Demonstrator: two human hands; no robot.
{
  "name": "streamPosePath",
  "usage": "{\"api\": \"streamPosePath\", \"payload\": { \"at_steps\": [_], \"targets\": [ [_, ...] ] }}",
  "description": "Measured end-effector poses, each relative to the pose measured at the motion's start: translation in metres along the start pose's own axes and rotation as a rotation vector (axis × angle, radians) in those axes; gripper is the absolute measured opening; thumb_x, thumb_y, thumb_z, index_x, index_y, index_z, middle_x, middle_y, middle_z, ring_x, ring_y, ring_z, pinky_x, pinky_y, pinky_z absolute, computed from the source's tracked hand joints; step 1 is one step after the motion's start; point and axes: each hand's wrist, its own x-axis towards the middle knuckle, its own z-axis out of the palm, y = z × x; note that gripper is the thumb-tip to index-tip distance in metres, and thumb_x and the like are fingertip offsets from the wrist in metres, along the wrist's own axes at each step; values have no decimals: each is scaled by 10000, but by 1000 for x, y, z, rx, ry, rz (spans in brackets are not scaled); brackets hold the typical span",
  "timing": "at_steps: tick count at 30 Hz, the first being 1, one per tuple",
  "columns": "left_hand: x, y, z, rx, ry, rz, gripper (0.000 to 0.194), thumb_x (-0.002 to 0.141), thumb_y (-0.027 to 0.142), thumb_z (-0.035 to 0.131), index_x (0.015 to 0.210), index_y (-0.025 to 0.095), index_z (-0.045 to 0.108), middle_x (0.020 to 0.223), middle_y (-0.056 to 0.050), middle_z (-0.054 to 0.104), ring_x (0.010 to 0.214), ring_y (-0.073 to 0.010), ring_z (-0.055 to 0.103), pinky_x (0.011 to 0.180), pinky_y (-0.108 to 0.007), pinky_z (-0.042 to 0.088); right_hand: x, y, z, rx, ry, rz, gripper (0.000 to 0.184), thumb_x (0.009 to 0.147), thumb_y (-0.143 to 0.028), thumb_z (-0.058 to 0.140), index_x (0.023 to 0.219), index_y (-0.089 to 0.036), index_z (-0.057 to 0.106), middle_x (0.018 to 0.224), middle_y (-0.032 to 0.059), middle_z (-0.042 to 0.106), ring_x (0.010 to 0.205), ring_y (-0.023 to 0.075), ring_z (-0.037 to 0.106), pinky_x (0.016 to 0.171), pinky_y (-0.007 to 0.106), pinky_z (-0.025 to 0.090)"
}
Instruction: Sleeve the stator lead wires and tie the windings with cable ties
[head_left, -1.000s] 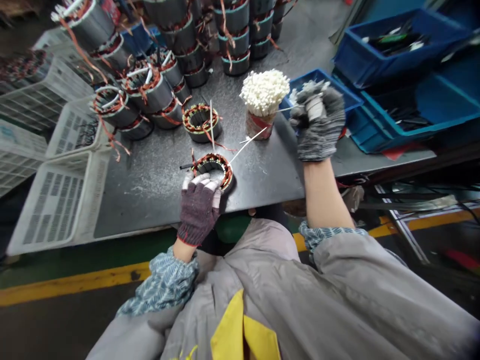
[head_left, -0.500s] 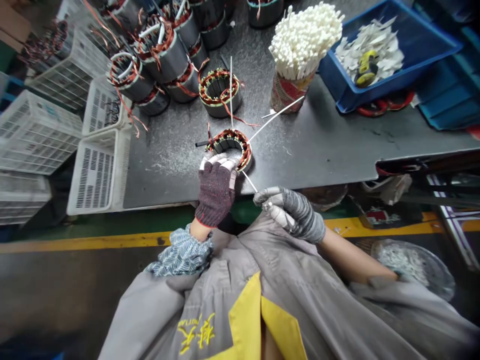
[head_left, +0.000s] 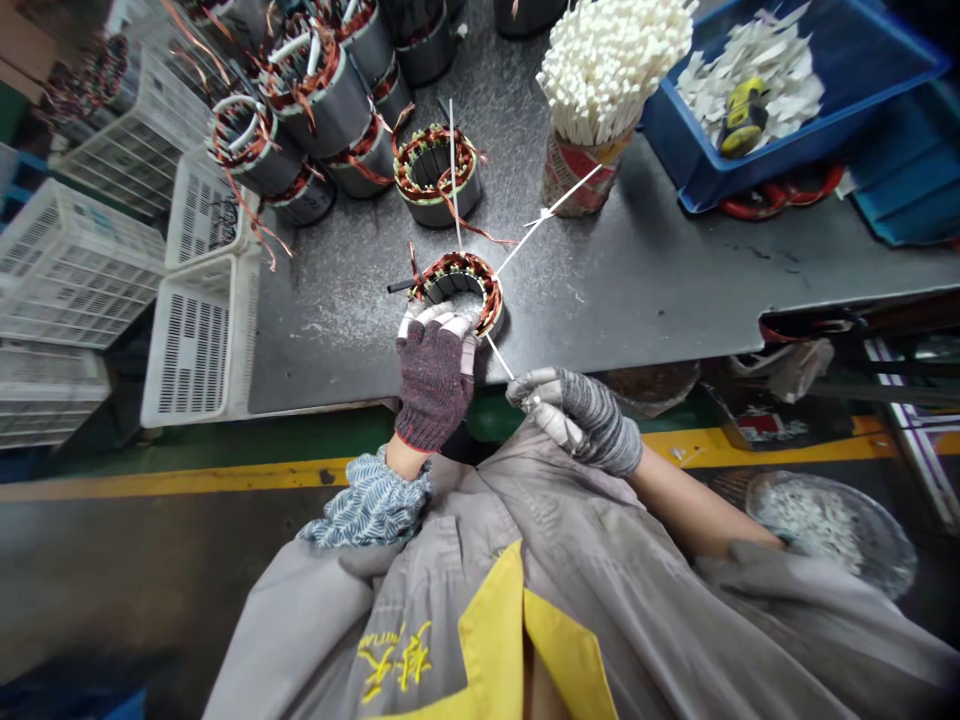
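A motor stator (head_left: 459, 287) with copper windings lies near the front edge of the grey table (head_left: 637, 290). My left hand (head_left: 435, 365), in a dark knit glove, grips its near rim. My right hand (head_left: 577, 415), in a grey striped glove, is pinched on a white cable tie (head_left: 500, 360) that runs from the stator toward me, off the table edge. Two other white ties (head_left: 551, 212) stick out of the stator toward the far side.
A tin of upright white cable ties (head_left: 611, 60) stands behind the stator. A second stator (head_left: 435, 170) and stacks of stators (head_left: 315, 90) fill the far left. White baskets (head_left: 199, 340) sit at left, a blue bin of scraps (head_left: 757, 90) at right.
My right hand came down from the blue bin at the far right to the table's front edge and now pinches a tie at the stator. My left hand stayed on the stator.
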Motion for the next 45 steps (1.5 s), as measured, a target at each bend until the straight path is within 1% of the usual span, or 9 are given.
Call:
{"api": "streamPosePath", "payload": {
  "at_steps": [3,6,11,18,29,33,38,42,45],
  "targets": [
    [0,1,0,-4,26,24,309,1219,304,534,1419,240,760,1435,-147,828,1487,-344,719,1435,-643,426,18,10,6,23,31,-96,140,1160,-210,679,1161,-263,809,1203,83,924,1023,229,926,899,347,790],
    [-1,1,-1,10,17,12,304,1211,307,557,1430,237,756,1440,-150,828,1493,-356,721,1427,-656,434,31,11,4,27,49,-59,137,1153,-262,694,1112,-270,825,1198,85,921,1023,246,919,925,374,789],
    [-1,-1,-2,45,33,65,324,1214,287,521,1422,233,763,1425,-142,848,1472,-345,746,1426,-655,451,12,-4,-8,32,26,-37,136,1144,-224,700,1112,-274,823,1152,68,924,965,229,915,851,334,774],
    [1,0,-2,16,4,12,288,1194,286,565,1402,235,758,1401,-134,842,1477,-334,740,1447,-649,421,-8,0,-1,71,23,32,151,1151,-226,701,1124,-274,842,1146,60,924,974,221,913,887,343,775],
    [1,-1,-1,28,36,48,295,1244,356,524,1405,242,743,1399,-117,848,1468,-318,751,1431,-653,469,34,9,0,108,-15,-43,149,1163,-251,694,1089,-271,821,1167,79,917,1009,232,906,931,365,778],
    [2,0,-3,10,31,79,314,1233,322,505,1388,233,763,1400,-145,857,1460,-345,759,1402,-676,497,22,2,-6,127,-23,-33,152,1165,-261,698,1072,-281,817,1125,66,911,976,225,901,903,353,770],
    [2,3,-3,27,19,12,279,1193,281,563,1377,234,768,1385,-125,853,1473,-331,745,1442,-657,438,0,3,-10,60,-59,30,176,1176,-303,676,1087,-271,824,1105,63,907,944,212,893,870,337,767],
    [2,1,-2,-4,-17,-2,295,1197,293,569,1402,221,767,1432,-142,839,1501,-345,725,1451,-663,411,9,10,0,74,-37,-27,146,1175,-248,676,1141,-262,818,1149,65,911,976,204,898,896,326,768],
    [2,-2,-3,22,23,76,319,1219,302,535,1411,198,768,1417,-155,851,1477,-350,745,1390,-631,485,18,10,12,40,-8,-92,143,1191,-277,673,1162,-251,811,1194,76,910,1008,206,898,908,328,767]
  ]
}}
